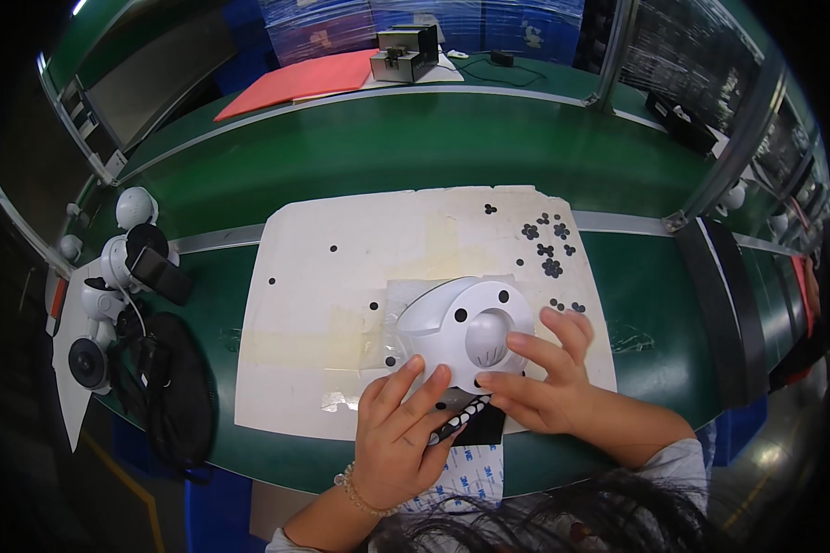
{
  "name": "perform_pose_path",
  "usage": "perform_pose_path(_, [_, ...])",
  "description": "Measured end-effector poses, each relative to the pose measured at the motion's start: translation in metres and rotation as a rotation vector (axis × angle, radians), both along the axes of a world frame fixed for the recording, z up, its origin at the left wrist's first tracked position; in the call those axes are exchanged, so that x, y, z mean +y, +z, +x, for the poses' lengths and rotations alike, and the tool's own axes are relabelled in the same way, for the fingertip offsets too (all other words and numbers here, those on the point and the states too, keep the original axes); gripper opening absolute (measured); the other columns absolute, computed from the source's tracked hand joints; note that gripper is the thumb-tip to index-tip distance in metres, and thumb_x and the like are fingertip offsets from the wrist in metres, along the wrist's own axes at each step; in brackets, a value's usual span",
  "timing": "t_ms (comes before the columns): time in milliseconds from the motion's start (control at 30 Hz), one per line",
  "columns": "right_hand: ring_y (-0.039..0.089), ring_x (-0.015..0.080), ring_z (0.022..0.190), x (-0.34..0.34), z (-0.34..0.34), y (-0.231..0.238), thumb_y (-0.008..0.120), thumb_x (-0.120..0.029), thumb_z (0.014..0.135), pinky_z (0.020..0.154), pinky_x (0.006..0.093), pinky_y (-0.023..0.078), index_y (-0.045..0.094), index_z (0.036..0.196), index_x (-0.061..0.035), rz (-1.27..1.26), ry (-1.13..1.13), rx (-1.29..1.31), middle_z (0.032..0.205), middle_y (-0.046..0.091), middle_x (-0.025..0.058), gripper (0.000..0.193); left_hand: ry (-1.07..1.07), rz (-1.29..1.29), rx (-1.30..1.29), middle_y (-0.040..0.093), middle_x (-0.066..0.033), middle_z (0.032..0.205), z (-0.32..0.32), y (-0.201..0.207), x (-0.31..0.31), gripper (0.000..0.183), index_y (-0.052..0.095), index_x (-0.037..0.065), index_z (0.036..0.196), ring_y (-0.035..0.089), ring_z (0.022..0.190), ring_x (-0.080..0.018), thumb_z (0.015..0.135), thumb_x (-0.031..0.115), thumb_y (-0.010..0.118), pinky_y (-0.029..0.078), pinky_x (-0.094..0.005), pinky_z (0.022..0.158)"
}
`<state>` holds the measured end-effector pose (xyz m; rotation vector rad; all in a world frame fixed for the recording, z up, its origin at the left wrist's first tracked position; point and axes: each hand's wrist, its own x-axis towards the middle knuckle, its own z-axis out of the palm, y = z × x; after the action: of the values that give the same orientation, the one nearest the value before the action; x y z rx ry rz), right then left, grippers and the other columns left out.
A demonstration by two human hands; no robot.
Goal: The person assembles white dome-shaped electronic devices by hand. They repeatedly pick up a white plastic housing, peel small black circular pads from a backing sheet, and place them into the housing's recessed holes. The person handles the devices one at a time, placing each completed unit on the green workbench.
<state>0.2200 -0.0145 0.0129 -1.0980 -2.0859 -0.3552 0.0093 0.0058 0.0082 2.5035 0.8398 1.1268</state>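
Observation:
A white rounded plastic housing (438, 341) with a round recess (489, 338) lies in front of me on a white board. Two black round pads, one of them left of the recess (461, 315), sit on its ring-shaped face. My left hand (397, 447) holds a black strip with white round spots (459, 420) against its near side, its fingertips at the housing's lower left edge. With a fingertip my right hand (553, 382) touches another small black pad (479, 382) at the ring's near edge. Its other fingers are spread over the recess and to its right.
The board (304, 323) bears loose black pads and several clusters of them (551, 267) at the far right. White cameras (101, 300) and a black pouch (177, 392) stand at the left. A printed backing sheet (470, 475) lies at the front edge; a metal box (404, 55) stands behind.

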Motion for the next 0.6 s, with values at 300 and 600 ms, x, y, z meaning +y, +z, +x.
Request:
perform_pose_path(300, [0.028, 0.0288, 0.121, -0.005, -0.026, 0.023, 0.068, -0.025, 0.069, 0.09, 0.0426, 0.024, 0.065, 0.089, -0.0199, -0.197, 0.204, 0.268, 0.121, 0.047, 0.0033, 0.022, -0.002, -0.011, -0.004, 0.049, -0.0088, 0.124, -0.001, 0.003, 0.0, 0.017, 0.062, 0.005, 0.082, 0.039, 0.118, -0.0278, 0.065, 0.008, 0.061, 0.035, -0.0413, 0.084])
perform_pose_path(600, [0.026, 0.0329, 0.123, -0.014, -0.015, 0.018, 0.064, -0.015, 0.073, 0.095, 0.0424, 0.023, 0.06, 0.08, -0.0121, -0.235, 0.251, 0.171, 0.125, 0.043, 0.0085, 0.009, 0.03, 0.011, 0.004, 0.049, -0.0081, 0.124, 0.0, 0.001, -0.001, 0.015, 0.062, 0.005, 0.079, 0.04, 0.117, -0.0281, 0.064, 0.008, 0.062, 0.034, -0.0411, 0.084])
